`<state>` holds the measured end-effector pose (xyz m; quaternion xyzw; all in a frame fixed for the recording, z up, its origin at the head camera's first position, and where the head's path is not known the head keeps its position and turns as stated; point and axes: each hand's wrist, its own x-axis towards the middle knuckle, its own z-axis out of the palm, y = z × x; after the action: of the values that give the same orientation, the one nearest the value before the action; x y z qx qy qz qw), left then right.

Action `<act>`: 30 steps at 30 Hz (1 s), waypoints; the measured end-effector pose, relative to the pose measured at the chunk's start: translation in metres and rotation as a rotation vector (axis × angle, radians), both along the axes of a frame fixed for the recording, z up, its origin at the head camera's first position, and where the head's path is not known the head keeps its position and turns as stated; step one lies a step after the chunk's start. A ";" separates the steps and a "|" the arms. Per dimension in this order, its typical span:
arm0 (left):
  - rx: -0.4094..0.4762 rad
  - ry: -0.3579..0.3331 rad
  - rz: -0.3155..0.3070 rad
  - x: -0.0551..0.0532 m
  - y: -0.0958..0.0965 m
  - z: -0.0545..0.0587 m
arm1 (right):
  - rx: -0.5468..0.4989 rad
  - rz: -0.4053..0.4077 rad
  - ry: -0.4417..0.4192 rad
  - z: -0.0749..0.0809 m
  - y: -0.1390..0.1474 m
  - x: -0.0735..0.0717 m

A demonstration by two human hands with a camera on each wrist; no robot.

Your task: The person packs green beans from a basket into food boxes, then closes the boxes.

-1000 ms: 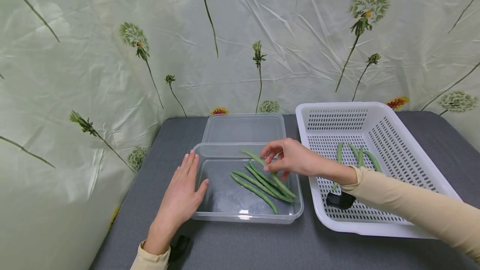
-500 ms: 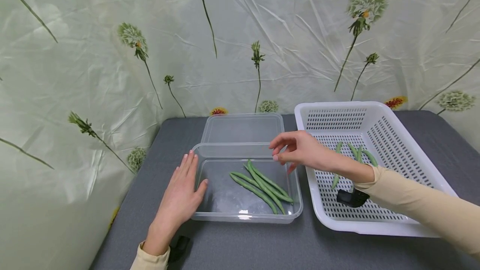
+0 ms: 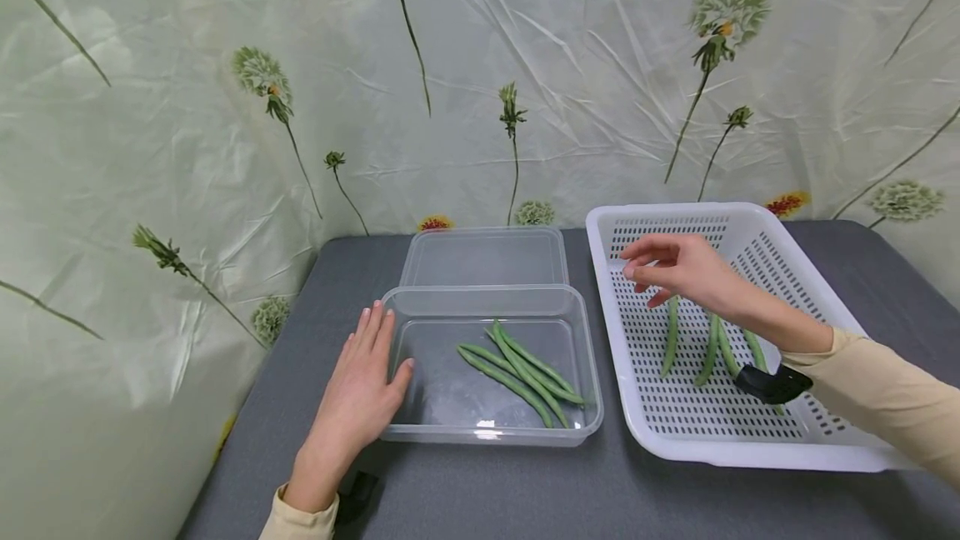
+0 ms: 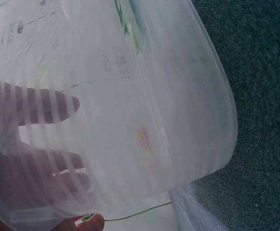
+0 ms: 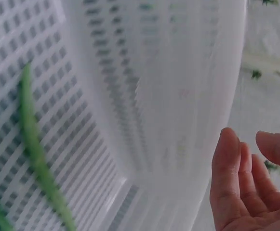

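Note:
My left hand (image 3: 360, 390) rests with straight fingers on the left rim of a clear plastic container (image 3: 442, 382); in the left wrist view its fingers (image 4: 48, 106) show through the container's wall. Several green beans (image 3: 521, 373) lie together on the right of the container floor. Above the white perforated basket (image 3: 637, 407) hovers my right hand (image 3: 693, 273), its fingers loosely bent and holding nothing. Several more green beans (image 3: 670, 340) lie in the basket below it, partly hidden by the hand and wrist. In the right wrist view, one green bean (image 5: 36, 149) lies on the slatted floor.
A clear flat lid (image 3: 486, 257) lies behind the container on the grey cloth-covered table (image 3: 510, 490). A flower-printed sheet (image 3: 450, 148) hangs behind the table. A black wrist device (image 3: 772, 383) sits under the right wrist.
My right hand let a green bean drop onto the others in the container, then moved right, over the basket. My left hand stays at the container's rim.

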<state>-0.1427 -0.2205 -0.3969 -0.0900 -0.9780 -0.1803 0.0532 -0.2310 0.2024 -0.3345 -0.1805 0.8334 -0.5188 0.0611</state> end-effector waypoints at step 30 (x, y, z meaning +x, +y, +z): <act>0.009 0.005 -0.003 -0.002 0.000 0.000 | 0.222 -0.066 -0.267 -0.054 0.058 -0.026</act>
<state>-0.1444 -0.2209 -0.3973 -0.0919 -0.9770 -0.1844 0.0558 -0.2571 0.2606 -0.3884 -0.0746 0.8755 -0.4446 0.1736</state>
